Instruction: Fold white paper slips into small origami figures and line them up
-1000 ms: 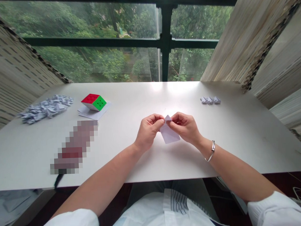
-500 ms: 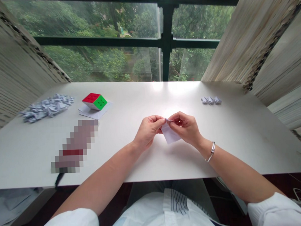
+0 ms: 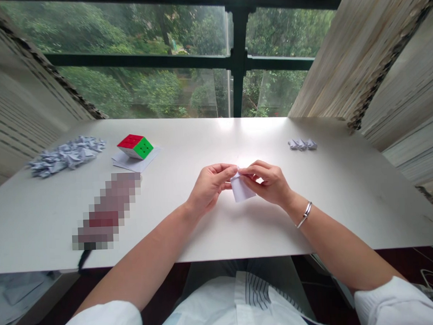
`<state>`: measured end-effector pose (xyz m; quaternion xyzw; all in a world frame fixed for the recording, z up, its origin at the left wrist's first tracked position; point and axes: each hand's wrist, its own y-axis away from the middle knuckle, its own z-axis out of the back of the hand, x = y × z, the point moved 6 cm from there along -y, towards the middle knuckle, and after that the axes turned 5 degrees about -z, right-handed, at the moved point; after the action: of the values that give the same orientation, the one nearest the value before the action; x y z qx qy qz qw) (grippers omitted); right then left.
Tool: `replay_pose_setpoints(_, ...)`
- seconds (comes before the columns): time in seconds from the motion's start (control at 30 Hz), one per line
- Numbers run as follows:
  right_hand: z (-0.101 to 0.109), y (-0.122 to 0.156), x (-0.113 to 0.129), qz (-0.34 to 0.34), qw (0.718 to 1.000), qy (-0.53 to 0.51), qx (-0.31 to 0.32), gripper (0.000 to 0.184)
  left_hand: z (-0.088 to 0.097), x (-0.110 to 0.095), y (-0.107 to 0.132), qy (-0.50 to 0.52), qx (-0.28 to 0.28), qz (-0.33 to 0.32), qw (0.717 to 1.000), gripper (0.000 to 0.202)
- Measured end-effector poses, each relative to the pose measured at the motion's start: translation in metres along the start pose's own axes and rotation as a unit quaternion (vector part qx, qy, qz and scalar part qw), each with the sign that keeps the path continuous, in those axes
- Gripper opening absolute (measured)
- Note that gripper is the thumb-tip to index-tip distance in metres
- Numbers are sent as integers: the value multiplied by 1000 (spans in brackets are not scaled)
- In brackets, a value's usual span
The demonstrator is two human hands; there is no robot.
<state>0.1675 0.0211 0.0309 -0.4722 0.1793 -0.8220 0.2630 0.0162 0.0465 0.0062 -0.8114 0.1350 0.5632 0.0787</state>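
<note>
A small white sheet of paper is held above the table between my two hands, its lower part hanging down. My left hand pinches its upper left edge between thumb and fingers. From the other side, my right hand grips the upper right edge, with a silver bracelet on that wrist. A fold runs along the paper's top near the fingertips, which partly hide it. Three small folded paper pieces lie in a row at the back right.
On the white table, a heap of folded paper pieces lies at the back left. A puzzle cube rests on white paper sheets. In front of it is a blurred-out object with a dark strap. Curtains flank the window.
The paper's upper edge now shows a flatter fold, and its hanging part has shifted slightly up and left. My right fingers have straightened somewhat along the top edge.
</note>
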Motion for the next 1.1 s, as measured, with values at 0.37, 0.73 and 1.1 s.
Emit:
replay_pose_setpoints(0.37, -11, -1, -28, -242, 946, -213, 19, 31, 7, -3, -1, -89, -44, -84, 992, 27)
replay_pose_setpoints(0.73, -18, 0, -27, -286, 928, -234, 48, 37, 5, 3, -2, -137, -16, -84, 987, 21)
replay_pose_setpoints(1.1, -16, 0, -33, -307, 904, -297, 13, 35, 6, 6, -6, -118, -20, -37, 992, 26)
